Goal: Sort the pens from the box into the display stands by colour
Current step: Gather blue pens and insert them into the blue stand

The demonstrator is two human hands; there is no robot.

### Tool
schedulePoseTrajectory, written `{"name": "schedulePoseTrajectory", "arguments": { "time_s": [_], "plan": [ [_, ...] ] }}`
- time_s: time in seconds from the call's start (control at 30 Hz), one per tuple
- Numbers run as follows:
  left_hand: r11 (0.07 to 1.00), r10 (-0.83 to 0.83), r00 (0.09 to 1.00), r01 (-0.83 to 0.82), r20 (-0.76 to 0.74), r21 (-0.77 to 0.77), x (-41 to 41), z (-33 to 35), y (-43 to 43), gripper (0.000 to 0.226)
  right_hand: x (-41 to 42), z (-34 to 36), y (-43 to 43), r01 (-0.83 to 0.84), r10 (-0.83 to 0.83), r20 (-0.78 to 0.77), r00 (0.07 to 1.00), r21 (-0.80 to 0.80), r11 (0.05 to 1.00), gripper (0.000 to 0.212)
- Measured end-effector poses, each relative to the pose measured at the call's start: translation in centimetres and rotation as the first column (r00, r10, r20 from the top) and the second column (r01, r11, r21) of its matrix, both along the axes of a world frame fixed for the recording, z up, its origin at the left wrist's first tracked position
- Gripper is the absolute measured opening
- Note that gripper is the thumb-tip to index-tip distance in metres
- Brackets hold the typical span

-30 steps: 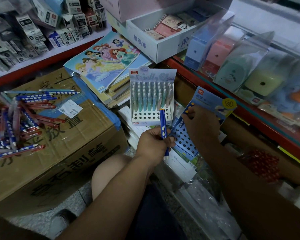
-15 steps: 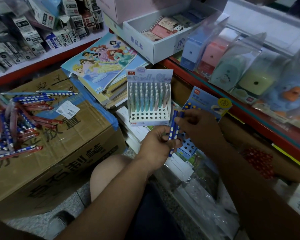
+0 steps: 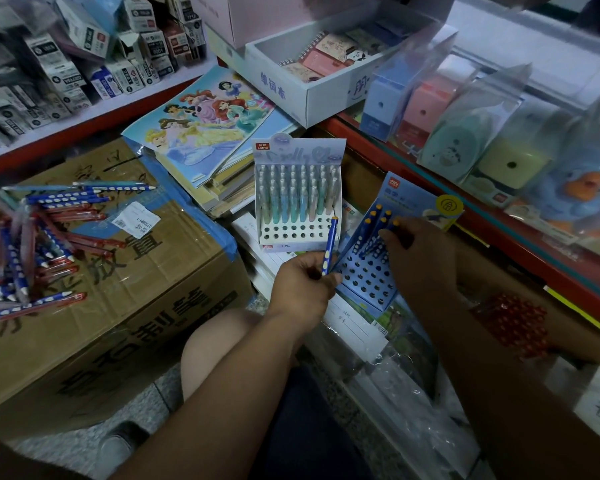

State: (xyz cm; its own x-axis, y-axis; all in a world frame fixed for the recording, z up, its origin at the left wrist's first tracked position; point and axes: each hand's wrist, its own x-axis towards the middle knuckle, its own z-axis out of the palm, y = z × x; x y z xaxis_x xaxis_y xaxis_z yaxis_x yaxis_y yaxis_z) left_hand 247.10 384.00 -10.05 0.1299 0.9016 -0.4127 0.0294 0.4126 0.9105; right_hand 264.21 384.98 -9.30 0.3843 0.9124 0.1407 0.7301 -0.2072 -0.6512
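Note:
My left hand (image 3: 300, 289) grips one dark blue pen (image 3: 329, 244) with pale dots, held upright in front of the white display stand (image 3: 298, 237), which holds rows of pastel pens. My right hand (image 3: 414, 251) rests on the blue display stand (image 3: 364, 282), its fingertips on a blue pen (image 3: 378, 239) standing in a hole among several blue pens in the top rows. A heap of loose blue and red pens (image 3: 32, 244) lies on the cardboard box (image 3: 111, 306) at the left.
Princess colouring books (image 3: 208, 126) are stacked behind the box. A white box of notebooks (image 3: 312, 91) and packaged sharpeners (image 3: 465, 133) sit on the red-edged shelf at the right. Small pen cartons (image 3: 66, 64) fill the back left shelf. Plastic-wrapped stock (image 3: 395, 393) lies below the stands.
My right hand took a blue pen from my left hand and moved it to the blue stand. My left hand stays put, one pen still upright in it.

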Motion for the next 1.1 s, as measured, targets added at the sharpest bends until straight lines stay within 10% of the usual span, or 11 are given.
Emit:
{"name": "schedulePoseTrajectory", "arguments": {
  "time_s": [0.97, 1.1],
  "plan": [
    [1.0, 0.023, 0.998, -0.024, -0.057, -0.017, -0.4, -0.8, 0.7, 0.014, -0.4, -2.8, 2.1, 0.041, 0.008, 0.203, 0.979, -0.237, 0.971, 0.022],
    [1.0, -0.005, 0.998, 0.006, -0.063, 0.007, -0.3, -1.0, 0.7, 0.014, -0.2, -1.0, 0.3, -0.053, 0.025, -0.192, 0.981, -0.143, 0.988, 0.018]
  ]
}}
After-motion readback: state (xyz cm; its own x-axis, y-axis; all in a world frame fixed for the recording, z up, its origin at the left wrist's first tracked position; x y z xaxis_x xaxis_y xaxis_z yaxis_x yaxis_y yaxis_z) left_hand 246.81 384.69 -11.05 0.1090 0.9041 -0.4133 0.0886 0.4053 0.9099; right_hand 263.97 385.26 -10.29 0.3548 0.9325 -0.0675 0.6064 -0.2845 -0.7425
